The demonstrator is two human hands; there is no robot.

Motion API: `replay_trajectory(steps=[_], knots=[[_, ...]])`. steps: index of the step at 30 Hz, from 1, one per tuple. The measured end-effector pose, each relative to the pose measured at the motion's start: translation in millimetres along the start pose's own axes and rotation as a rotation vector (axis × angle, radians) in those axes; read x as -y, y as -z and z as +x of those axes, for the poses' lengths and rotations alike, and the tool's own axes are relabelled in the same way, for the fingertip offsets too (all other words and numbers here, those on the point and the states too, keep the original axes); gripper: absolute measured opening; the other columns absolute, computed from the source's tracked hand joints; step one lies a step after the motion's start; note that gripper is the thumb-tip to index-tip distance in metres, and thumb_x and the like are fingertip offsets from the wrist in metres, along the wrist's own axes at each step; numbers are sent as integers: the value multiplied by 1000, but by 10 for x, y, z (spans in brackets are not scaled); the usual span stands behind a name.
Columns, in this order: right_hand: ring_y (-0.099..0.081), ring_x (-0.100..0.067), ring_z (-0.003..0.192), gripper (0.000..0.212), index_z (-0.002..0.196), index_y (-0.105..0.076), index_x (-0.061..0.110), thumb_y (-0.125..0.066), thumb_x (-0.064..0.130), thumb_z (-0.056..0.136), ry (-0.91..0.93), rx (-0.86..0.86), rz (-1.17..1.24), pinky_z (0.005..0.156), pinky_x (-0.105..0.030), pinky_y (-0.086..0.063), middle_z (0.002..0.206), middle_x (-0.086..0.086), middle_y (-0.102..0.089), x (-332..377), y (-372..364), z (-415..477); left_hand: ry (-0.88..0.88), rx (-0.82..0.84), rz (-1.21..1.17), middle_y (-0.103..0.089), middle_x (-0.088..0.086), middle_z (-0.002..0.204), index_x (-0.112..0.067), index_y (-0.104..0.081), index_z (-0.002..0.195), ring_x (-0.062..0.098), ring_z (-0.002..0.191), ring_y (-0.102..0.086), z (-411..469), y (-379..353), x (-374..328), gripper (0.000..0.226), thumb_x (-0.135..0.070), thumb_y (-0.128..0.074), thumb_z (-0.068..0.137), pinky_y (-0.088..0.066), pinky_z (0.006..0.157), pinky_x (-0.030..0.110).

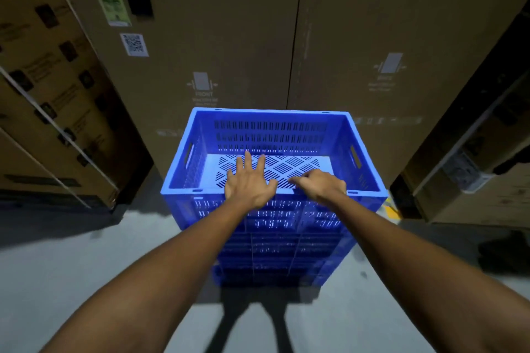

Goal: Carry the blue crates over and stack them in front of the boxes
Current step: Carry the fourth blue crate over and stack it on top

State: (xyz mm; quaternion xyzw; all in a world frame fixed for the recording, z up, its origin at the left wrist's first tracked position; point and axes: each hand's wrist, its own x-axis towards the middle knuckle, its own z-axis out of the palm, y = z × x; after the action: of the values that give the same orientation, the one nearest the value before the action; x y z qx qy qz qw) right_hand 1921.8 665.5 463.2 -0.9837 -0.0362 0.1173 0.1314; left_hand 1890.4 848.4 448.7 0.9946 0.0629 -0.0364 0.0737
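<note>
A stack of blue slotted crates stands on the floor right in front of two tall cardboard boxes. The top blue crate is upright and empty, its perforated bottom showing. My left hand is over the crate's near rim with its fingers spread and straight, holding nothing. My right hand hovers over the same rim a little to the right, fingers loosely bent, with nothing in it. Whether either hand touches the rim I cannot tell.
More cardboard boxes with white straps lean at the left, and further boxes stand at the right. A grey concrete floor lies around the stack, with my shadow in front of it.
</note>
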Motion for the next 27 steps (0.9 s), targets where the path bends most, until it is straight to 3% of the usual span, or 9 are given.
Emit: replay_trajectory(steps=[2, 3, 7, 11, 14, 18, 20, 24, 27], knots=[[-58, -20, 75, 62, 79, -63, 22, -33, 76, 77, -19, 13, -76, 66, -34, -38, 82, 2, -66, 30, -26, 13, 4, 86, 23, -55, 17, 132, -20, -53, 127, 34, 110, -54, 22, 27, 1, 62, -56, -25, 86, -44, 85, 46], [-56, -20, 71, 63, 78, -61, 20, -31, 75, 78, -8, 1, -140, 63, -33, -37, 80, 1, -65, 45, -55, 0, -8, 107, 34, -64, 15, 115, -16, -60, 108, 32, 93, -57, 23, 41, 1, 57, -54, -24, 86, -45, 77, 41], [-50, -27, 70, 59, 81, -56, 19, -23, 68, 81, 42, -61, -244, 63, -35, -36, 75, -3, -54, 61, -105, -33, -18, 176, 82, -63, 12, 106, -14, -58, 98, 30, 87, -56, 56, 89, -3, 52, -51, -23, 89, -42, 74, 40], [-43, -24, 54, 52, 63, -47, 18, -23, 62, 77, 39, -126, -219, 49, -31, -24, 59, -2, -45, 65, -166, 61, -38, 169, 107, -62, 7, 85, -17, -55, 75, 23, 73, -54, 190, -5, 18, 52, -53, -18, 82, -40, 66, 38], [-47, -26, 59, 50, 65, -48, 18, -25, 59, 80, 12, -132, -231, 51, -31, -27, 64, -4, -49, 90, -116, 25, -51, 197, 113, -65, 9, 100, -15, -58, 86, 24, 82, -57, 193, 83, -1, 60, -54, -13, 84, -45, 76, 40], [-57, -30, 84, 43, 95, -60, 17, -32, 49, 86, 0, 49, -164, 75, -38, -45, 106, -11, -66, 271, 30, -75, -30, 398, 116, -42, 11, 149, -18, -46, 138, 31, 131, -44, 86, 298, -28, 65, -54, -14, 95, -34, 104, 47], [-58, -32, 99, 45, 111, -59, 16, -32, 45, 89, 35, 96, -143, 84, -41, -45, 121, -13, -62, 460, 5, -94, -48, 347, 144, -48, 11, 145, -16, -50, 135, 31, 128, -47, 61, 368, 53, 64, -53, -15, 97, -35, 104, 47], [-57, -33, 104, 53, 118, -58, 12, -25, 46, 94, 163, 109, -110, 77, -42, -38, 125, -15, -60, 1039, -198, -134, -53, 157, 138, -64, 15, 118, -15, -64, 104, 34, 107, -58, -42, 383, 709, 53, -46, -21, 97, -38, 94, 49], [-58, -35, 103, 55, 113, -60, 10, -22, 45, 96, 221, 93, -129, 77, -43, -39, 121, -16, -62, 1464, -367, -165, -121, -5, 169, -50, 19, 140, -13, -62, 116, 32, 134, -37, -80, 347, 1286, 57, -50, -24, 97, -27, 107, 52]])
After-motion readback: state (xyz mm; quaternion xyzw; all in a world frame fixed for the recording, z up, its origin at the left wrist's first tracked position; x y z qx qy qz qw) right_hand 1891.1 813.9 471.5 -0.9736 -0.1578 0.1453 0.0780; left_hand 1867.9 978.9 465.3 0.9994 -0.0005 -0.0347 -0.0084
